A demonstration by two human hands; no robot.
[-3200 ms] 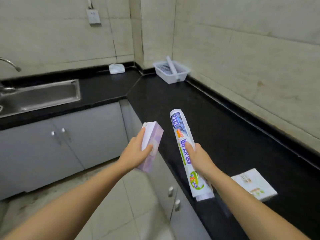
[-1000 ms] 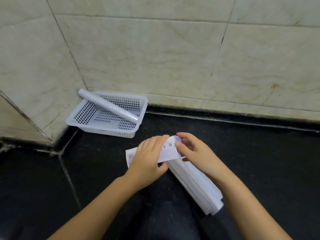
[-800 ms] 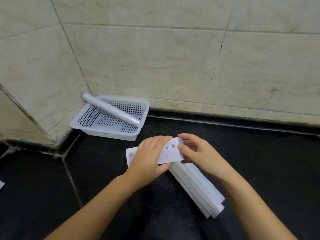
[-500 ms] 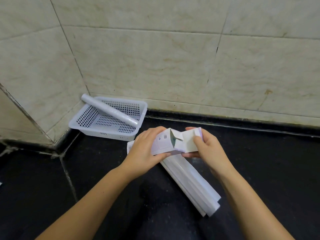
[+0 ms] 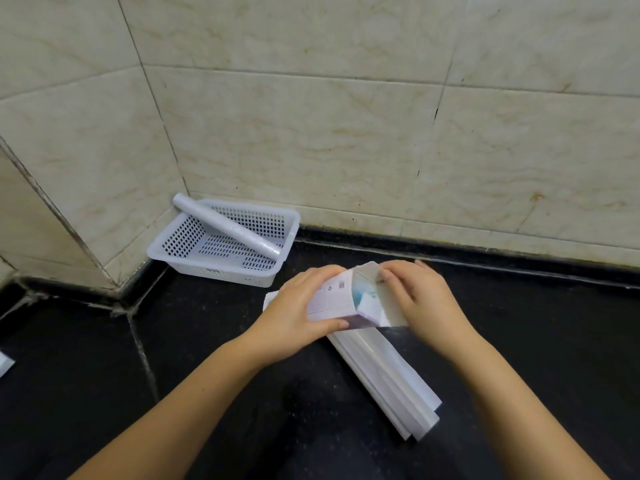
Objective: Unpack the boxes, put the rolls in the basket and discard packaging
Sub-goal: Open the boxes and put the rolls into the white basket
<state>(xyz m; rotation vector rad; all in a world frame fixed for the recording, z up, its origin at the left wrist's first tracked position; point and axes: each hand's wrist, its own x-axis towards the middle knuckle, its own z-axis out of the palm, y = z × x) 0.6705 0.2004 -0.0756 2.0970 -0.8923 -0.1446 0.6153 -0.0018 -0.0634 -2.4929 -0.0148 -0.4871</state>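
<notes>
My left hand grips the body of a small lilac-and-white box held above the black counter. My right hand holds the box's end flap folded out, so the end stands open and something white and blue shows inside. Under my hands lies a long white package, running from the middle toward the lower right. A white perforated basket stands in the wall corner at the left. One clear plastic roll leans slantwise across the basket.
The black counter meets the beige tiled wall just behind my hands. A pale grout seam crosses the counter on the left. A small white corner of some object shows at the far left edge.
Earlier I carried the box and the long package over and laid the package on the counter. In the last second my right hand has pulled the end flap out, opening the box.
</notes>
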